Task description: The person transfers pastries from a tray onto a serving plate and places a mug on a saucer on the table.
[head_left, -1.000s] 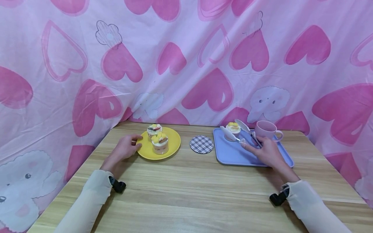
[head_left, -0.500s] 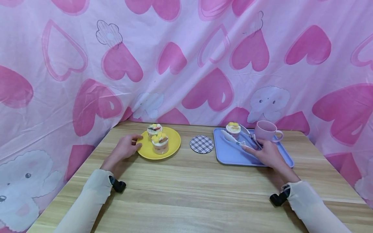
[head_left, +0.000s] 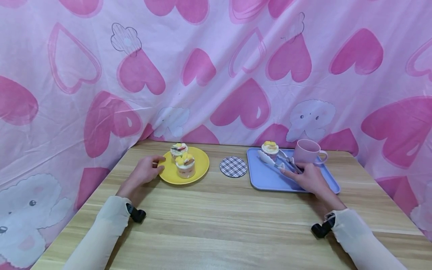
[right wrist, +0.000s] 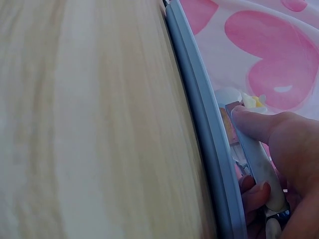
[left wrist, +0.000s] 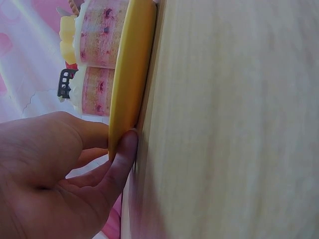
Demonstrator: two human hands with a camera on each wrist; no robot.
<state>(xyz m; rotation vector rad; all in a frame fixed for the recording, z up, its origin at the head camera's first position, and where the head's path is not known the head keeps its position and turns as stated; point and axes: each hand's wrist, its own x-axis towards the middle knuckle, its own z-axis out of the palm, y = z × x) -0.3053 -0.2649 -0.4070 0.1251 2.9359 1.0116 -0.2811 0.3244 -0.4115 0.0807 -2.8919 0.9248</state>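
My left hand (head_left: 146, 170) pinches the near-left rim of a yellow plate (head_left: 202, 165); in the left wrist view the thumb (left wrist: 125, 152) lies against its outer side. Two cake cups stand on that plate: a front one (head_left: 186, 171) with yellow fruit, and one behind (head_left: 178, 150). My right hand (head_left: 312, 178) holds a pair of tongs (head_left: 268, 159) low over a blue tray (head_left: 261, 183). The arms of the tongs are spread, their tips near a third cake cup (head_left: 270, 149) at the tray's back left. In the right wrist view the thumb presses one tongs handle (right wrist: 266, 179).
A pink mug (head_left: 305, 152) stands at the back of the tray, close behind the right hand. Between plate and tray lies a round checked coaster (head_left: 233, 167). A pink heart-print cloth (head_left: 202, 75) hangs behind the wooden table (head_left: 229, 225).
The tongs have come down and back a little from around the third cake cup, so their tips sit lower in front of it. The left hand and plate have stayed put.
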